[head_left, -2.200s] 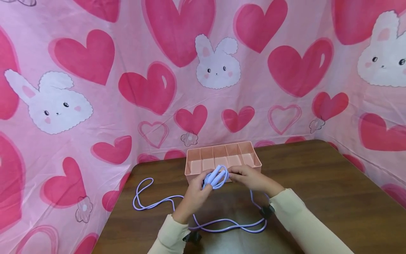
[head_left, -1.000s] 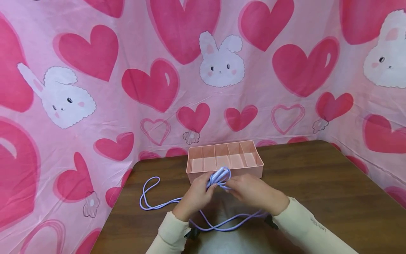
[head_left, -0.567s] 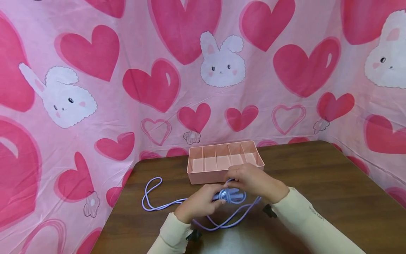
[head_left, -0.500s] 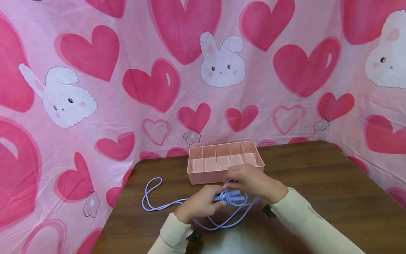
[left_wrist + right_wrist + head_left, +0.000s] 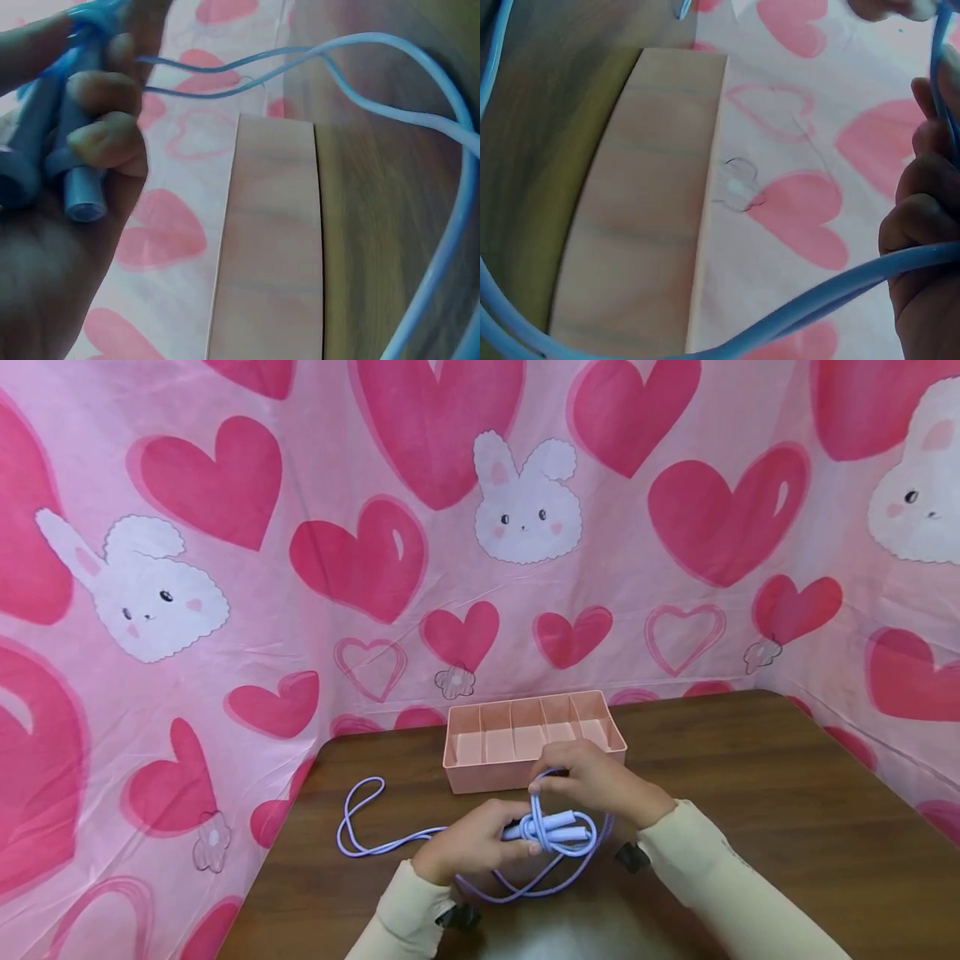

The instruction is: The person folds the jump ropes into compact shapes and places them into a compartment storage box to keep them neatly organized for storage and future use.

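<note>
A pale lavender-blue skipping rope has its two handles (image 5: 566, 827) side by side, with cord wound around their middle. My left hand (image 5: 476, 835) grips this bundle, and in the left wrist view its fingers curl round the handles (image 5: 82, 199). Just above the bundle, my right hand (image 5: 588, 777) pinches a strand of cord drawn upward from the winding. The right wrist view has cord (image 5: 840, 289) passing across the right hand (image 5: 922, 210). Loose cord (image 5: 390, 845) trails over the table to the left, and more loops lie below the hands.
A pink box (image 5: 491, 777) with several open compartments stands behind the hands on the dark wooden table (image 5: 720, 777). A pink cloth (image 5: 510, 593) printed with hearts and rabbits hangs around the table. Dark wrist devices (image 5: 459, 917) sit at the cuffs.
The handles have tipped from pointing up and away to lying sideways toward the right. Cord now wraps their middle. My right hand has risen slightly, drawing a strand upward.
</note>
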### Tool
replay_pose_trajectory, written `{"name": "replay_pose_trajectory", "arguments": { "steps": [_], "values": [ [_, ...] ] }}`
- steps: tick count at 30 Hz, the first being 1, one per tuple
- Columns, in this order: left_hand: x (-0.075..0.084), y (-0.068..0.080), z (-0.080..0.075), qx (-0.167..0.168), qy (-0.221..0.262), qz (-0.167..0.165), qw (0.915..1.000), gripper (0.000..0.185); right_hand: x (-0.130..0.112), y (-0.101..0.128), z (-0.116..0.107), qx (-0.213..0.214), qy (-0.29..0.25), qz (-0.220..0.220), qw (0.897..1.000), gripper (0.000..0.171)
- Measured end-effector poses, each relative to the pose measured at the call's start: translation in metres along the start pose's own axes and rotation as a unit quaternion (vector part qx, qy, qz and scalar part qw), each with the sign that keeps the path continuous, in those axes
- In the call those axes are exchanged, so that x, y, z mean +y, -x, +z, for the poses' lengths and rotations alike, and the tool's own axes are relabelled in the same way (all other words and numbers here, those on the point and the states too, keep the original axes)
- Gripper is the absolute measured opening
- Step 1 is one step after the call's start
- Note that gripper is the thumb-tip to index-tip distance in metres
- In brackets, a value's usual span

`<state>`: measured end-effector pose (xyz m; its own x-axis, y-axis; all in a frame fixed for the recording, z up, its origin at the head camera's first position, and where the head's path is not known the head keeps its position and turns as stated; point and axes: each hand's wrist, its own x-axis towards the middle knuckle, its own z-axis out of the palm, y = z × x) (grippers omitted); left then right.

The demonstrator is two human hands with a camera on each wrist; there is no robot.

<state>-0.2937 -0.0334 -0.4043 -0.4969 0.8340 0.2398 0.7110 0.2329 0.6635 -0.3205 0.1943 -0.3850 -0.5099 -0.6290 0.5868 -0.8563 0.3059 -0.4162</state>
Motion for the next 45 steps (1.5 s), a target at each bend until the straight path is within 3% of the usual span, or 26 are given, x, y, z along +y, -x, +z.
{"name": "replay_pose_trajectory", "arguments": {
  "steps": [6, 12, 16, 21, 24, 28, 31, 37, 41, 45],
  "values": [
    [0.005, 0.000, -0.001, 0.078, 0.040, -0.022, 0.9960, 0.018, 0.008, 0.006, 0.008, 0.015, -0.034, 0.070, 0.997, 0.008],
    [0.005, -0.001, 0.000, 0.187, 0.021, -0.053, 0.9807, 0.027, 0.008, 0.010, 0.015, 0.044, -0.058, 0.108, 0.991, 0.011],
    [0.005, 0.000, 0.000, 0.205, 0.012, -0.044, 0.9777, 0.018, 0.008, 0.012, 0.018, 0.047, -0.044, 0.128, 0.990, 0.010],
    [0.007, -0.001, 0.001, 0.213, -0.002, -0.024, 0.9768, 0.006, 0.011, 0.016, 0.025, 0.056, -0.017, 0.118, 0.991, 0.007],
    [0.007, -0.002, 0.002, 0.253, -0.023, -0.041, 0.9663, 0.007, 0.010, 0.017, 0.031, 0.063, 0.016, 0.124, 0.990, 0.008],
    [0.007, -0.003, 0.001, 0.309, -0.046, -0.071, 0.9473, 0.027, 0.007, 0.017, 0.038, 0.049, 0.047, 0.146, 0.987, 0.009],
    [0.007, -0.003, 0.000, 0.320, -0.056, -0.071, 0.9432, 0.031, 0.005, 0.018, 0.042, 0.009, 0.034, 0.144, 0.989, 0.010],
    [0.003, -0.001, -0.007, 0.303, -0.102, -0.061, 0.9456, 0.024, 0.006, 0.027, 0.044, -0.049, 0.022, 0.128, 0.990, 0.008],
    [-0.003, -0.001, -0.009, 0.298, -0.099, -0.079, 0.9462, 0.033, 0.003, 0.034, 0.040, -0.054, 0.012, 0.159, 0.986, 0.013],
    [-0.007, -0.001, -0.011, 0.314, -0.083, -0.107, 0.9398, 0.037, -0.003, 0.036, 0.037, -0.080, -0.030, 0.198, 0.977, 0.014]
  ]
}}
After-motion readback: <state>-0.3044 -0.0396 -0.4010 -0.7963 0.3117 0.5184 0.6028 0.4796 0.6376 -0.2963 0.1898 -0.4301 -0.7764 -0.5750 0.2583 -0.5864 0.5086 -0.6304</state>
